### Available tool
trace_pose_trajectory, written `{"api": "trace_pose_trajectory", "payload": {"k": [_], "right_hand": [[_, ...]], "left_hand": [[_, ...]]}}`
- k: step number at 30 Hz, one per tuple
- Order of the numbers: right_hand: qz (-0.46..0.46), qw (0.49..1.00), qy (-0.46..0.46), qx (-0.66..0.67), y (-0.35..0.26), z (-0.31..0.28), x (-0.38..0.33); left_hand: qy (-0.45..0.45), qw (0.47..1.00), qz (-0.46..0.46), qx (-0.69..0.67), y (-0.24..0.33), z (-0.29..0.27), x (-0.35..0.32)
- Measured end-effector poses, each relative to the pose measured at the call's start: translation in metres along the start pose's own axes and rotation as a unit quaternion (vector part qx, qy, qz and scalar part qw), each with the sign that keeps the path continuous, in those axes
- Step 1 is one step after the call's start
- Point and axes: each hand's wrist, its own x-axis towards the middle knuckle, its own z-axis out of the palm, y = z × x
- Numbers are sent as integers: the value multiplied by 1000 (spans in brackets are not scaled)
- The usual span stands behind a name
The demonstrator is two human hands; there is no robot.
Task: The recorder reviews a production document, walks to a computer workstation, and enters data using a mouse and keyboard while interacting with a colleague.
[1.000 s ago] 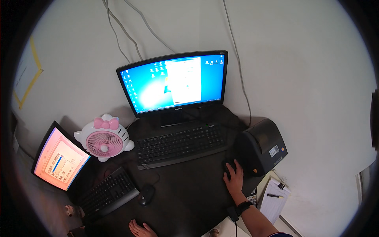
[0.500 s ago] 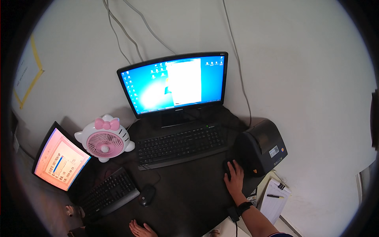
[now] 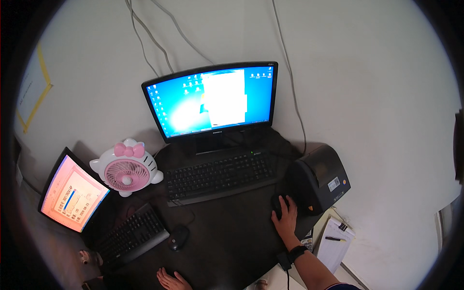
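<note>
My right hand [image 3: 286,218] rests over a black computer mouse [image 3: 277,202], its fingers laid along the top and side. Much of that mouse is hidden under the hand and blends into the dark desk. A dark band circles my right wrist. My left hand [image 3: 171,279] lies at the lower edge, fingers stretched out on the desk, holding nothing; its wrist is out of view. Ahead, a black keyboard [image 3: 220,179] lies below a lit monitor [image 3: 212,101] with a white window on a blue desktop.
A black label printer [image 3: 319,179] stands right of my right hand, beside a clipboard with paper [image 3: 333,244] and a pen [image 3: 334,239]. Leftward are a pink-and-white fan [image 3: 126,166], a second monitor [image 3: 75,193], another keyboard [image 3: 133,234] and another mouse [image 3: 179,238]. Cables hang along the wall.
A small white box now juts from the right side of the white window on the monitor. Both hands stay in place; the whole view shifts very slightly.
</note>
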Motion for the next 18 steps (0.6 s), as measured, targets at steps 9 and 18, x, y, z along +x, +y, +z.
{"api": "trace_pose_trajectory", "payload": {"k": [9, 18], "right_hand": [[-6, 1000, 10, -15, 3, 3, 0], [-4, 1000, 11, -20, 4, 4, -2]], "left_hand": [[8, 1000, 7, -23, 0, -1, 2], [-1, 1000, -5, -19, 2, -1, 2]]}}
